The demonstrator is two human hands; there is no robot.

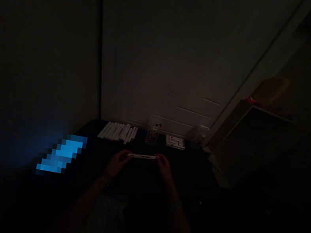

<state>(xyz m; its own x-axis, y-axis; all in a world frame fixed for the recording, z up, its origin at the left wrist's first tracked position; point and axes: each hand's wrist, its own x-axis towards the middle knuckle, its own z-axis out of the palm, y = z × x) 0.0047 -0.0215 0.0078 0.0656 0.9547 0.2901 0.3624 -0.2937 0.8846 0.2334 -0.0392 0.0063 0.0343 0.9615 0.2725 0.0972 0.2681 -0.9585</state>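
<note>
Both hands pinch a slim white marker (144, 157) by its two ends, level above the dark table. My left hand (119, 161) is closed on its left end, and my right hand (164, 166) on its right end. Dark printing runs along the marker's side, too dim to read. Behind my left hand lies a row of several white markers (116, 131), side by side. Beyond my right hand is a smaller stack of white markers (175, 142) with printed marks.
A clear container (152, 135) stands at the back between the marker groups, and another clear container (199, 138) to the right. A glowing blue, pixelated screen (61, 155) is at the left. A cabinet or box (251, 141) rises at right. The room is very dark.
</note>
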